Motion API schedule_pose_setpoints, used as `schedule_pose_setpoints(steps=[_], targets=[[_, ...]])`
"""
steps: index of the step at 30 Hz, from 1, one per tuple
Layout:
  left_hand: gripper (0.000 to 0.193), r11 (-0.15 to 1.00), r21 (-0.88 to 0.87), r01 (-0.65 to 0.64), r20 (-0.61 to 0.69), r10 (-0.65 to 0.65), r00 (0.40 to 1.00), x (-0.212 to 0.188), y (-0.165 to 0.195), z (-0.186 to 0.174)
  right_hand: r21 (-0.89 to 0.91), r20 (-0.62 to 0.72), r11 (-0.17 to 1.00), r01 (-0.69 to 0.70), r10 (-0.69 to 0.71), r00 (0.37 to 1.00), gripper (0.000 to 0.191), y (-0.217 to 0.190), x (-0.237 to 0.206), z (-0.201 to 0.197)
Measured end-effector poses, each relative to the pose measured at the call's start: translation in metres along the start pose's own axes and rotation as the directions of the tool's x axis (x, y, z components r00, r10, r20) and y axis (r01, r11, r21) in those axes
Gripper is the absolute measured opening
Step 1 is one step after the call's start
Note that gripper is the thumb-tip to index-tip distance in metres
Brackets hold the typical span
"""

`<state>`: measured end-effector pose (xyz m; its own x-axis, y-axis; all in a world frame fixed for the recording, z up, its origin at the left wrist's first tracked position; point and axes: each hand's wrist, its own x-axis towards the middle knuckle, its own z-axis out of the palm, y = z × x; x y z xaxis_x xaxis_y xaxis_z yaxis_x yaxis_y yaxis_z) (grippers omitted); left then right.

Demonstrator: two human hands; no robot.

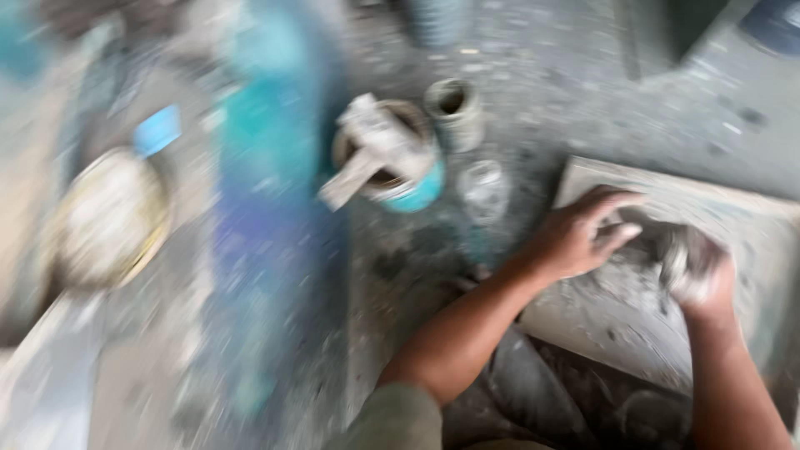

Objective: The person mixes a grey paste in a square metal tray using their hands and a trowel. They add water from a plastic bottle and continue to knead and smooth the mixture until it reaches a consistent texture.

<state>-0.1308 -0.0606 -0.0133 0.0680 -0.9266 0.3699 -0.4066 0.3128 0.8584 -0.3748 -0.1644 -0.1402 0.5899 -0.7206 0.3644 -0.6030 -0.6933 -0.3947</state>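
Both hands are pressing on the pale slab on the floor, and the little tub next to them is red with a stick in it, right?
Not quite. In the head view the tub is teal, not red; a mud-caked stick does rest in it. The rest holds: the left hand lies flat on the pale slab, and the right hand is curled over a grey lump on it.

Teal tub (412, 187) centre, round, open, pale scraper inside. Grey can (454, 108) just right of tub, open top. No labels, signs, screens discernible; heavy blur.
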Motion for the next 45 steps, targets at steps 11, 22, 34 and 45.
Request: schedule_pose_setpoints(steps=[11,22,34,45], targets=[[0.058,0.74,0.581,0.34,-0.504,-0.002,0.864,-0.055,-0.051,-0.195,-0.1,-0.028,0.995,-0.03,0.027,0.999,0.031,-0.015,-0.026,0.014],[0.083,0.251,0.643,0.723,-0.547,-0.51,0.664,-0.046,-0.111,-0.264,0.326,-0.141,0.89,-0.32,0.38,0.914,0.017,-0.025,-0.054,-0.026],[0.102,0.714,0.421,0.56,-0.632,-0.212,0.746,-0.074,-0.059,-0.248,0.003,-0.246,0.986,-0.164,0.16,0.956,0.019,0.002,-0.059,-0.011],[0.089,0.991,0.049,0.125,-0.698,-0.056,0.714,-0.125,0.018,-0.184,0.514,-0.158,0.782,-0.352,0.49,0.857,0.032,-0.007,-0.056,-0.022]])
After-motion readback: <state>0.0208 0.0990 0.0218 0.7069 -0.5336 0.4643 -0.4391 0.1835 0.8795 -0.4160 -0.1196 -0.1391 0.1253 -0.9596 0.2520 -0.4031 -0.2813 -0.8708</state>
